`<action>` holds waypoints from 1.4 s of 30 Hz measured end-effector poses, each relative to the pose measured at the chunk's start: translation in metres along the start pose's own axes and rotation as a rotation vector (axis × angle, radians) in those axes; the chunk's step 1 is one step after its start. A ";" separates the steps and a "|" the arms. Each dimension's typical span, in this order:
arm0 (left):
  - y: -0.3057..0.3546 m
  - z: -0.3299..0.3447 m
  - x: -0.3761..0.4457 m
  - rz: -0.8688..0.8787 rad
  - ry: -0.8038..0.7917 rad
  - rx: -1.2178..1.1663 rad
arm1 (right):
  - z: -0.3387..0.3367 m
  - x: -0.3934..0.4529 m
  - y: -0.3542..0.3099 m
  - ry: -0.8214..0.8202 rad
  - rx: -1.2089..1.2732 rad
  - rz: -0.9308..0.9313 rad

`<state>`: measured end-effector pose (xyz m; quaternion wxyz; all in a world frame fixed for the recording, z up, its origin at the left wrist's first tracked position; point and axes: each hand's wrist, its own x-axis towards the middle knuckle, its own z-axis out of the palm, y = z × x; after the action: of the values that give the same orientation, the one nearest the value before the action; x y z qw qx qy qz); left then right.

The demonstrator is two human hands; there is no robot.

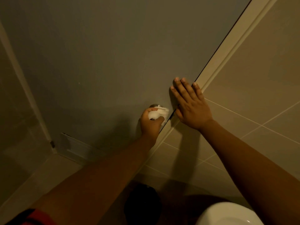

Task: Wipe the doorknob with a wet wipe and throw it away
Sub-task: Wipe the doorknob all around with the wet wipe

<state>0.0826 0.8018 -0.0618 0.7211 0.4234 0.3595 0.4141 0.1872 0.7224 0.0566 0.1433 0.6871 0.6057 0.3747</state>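
A round metal doorknob (154, 105) sticks out of a grey door (105, 54), near the door's right edge. My left hand (150, 125) is wrapped around the knob with a white wet wipe (158, 113) bunched between my fingers and the metal, so most of the knob is hidden. My right hand (189, 103) lies flat with fingers spread, pressed across the door's edge and the cream frame (230, 46) just to the right of the knob.
Beige tiled wall (253, 98) runs to the right of the frame. A dark round bin (142, 203) stands on the floor below my arms, and a white rounded fixture (227, 215) shows at the bottom right. A vent grille (76, 146) sits low in the door.
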 end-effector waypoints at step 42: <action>0.072 -0.090 0.040 0.613 -0.660 0.921 | 0.001 -0.021 -0.143 0.223 1.343 1.089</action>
<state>-0.0006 0.8877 -0.0380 0.3874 0.8782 0.1223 0.2525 0.0847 0.7348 -0.0440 -0.5513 0.7797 0.2963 0.0198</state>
